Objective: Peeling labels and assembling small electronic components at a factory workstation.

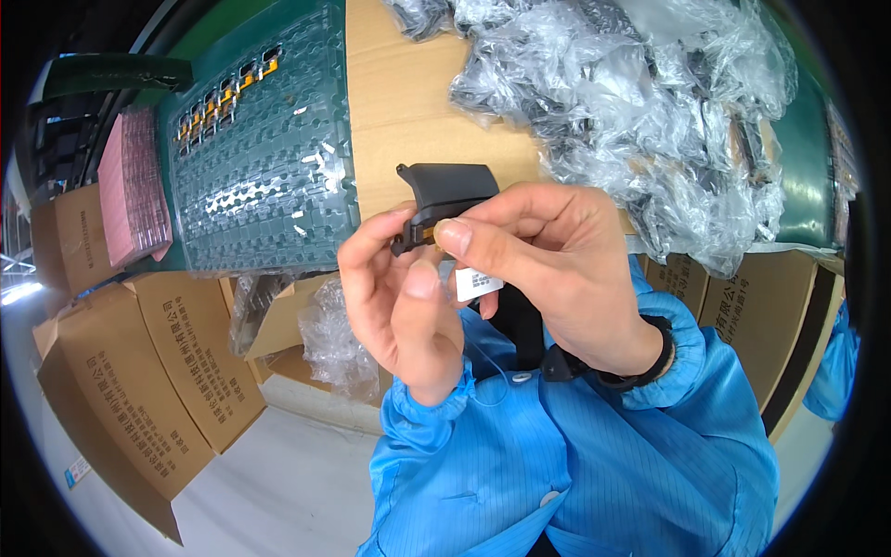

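A black curved plastic housing (455,188) is held up in front of me, above the near edge of the bench. My left hand (401,306) grips its left end, fingers behind and thumb in front. The fingers of my right hand (561,265) pinch its lower right side, the thumb pressing close to a small yellowish spot on it. A white printed label (477,283) shows just beneath my right thumb; I cannot tell what it is fixed to. My fingers hide the housing's lower part.
A clear moulded tray (269,190) holds a row of yellow-and-black small parts (227,97) at left. Plastic-bagged dark parts (631,111) are heaped at right on a cardboard sheet (399,102). Pink sheets (130,186) stand stacked beyond the tray, with cardboard boxes (158,371) below. A blue sleeve (829,371) shows at far right.
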The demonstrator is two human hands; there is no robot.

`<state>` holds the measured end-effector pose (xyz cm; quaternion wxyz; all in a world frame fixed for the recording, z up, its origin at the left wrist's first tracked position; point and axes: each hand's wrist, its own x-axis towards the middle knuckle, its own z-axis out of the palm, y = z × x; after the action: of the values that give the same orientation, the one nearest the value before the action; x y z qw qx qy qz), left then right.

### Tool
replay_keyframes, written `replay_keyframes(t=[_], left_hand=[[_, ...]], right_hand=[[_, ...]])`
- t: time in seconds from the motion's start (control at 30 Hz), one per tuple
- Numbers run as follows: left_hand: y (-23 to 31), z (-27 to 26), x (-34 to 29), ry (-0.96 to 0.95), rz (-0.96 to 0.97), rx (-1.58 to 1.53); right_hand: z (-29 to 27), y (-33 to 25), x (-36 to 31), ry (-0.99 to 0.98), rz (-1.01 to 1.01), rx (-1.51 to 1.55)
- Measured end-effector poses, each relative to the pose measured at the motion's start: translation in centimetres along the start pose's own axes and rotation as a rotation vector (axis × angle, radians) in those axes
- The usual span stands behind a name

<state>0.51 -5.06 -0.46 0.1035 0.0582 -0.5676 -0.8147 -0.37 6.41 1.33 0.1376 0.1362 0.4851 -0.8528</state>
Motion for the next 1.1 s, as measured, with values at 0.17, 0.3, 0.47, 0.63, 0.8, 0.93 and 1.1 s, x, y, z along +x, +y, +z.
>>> replay_keyframes(t=[0.17, 0.3, 0.47, 0.63, 0.8, 0.93, 1.1], left_hand=[[-0.9, -0.6, 0.4, 0.094, 0.202, 0.258], [-0.7, -1.3, 0.4, 0.061, 0.274, 0.298], [-0.6, -1.6, 0.9, 0.202, 0.135, 0.069], [-0.9, -1.0, 0.3, 0.159, 0.041, -0.039], [-1.1, -1.5, -0.4, 0.037, 0.041, -0.032], [-1.1, -1.8, -0.5, -0.016, 0.034, -0.039], [-0.8, -2.0, -0.6, -0.075, 0.011, -0.042]], right_hand=[[0.0, 0.8, 0.0, 0.017, -0.048, -0.051], [0.2, 1.0, -0.1, 0.02, -0.076, -0.061], [-1.6, 2.2, 0.0, 0.168, -0.355, -0.551], [-0.5, 1.9, 1.3, 0.15, -0.329, -0.329], [-1.3, 1.5, 1.8, 0.006, -0.209, -0.286], [-1.6, 1.2, 1.7, 0.03, -0.191, -0.386], [-1.9, 0.2, 1.8, 0.011, -0.145, -0.433]])
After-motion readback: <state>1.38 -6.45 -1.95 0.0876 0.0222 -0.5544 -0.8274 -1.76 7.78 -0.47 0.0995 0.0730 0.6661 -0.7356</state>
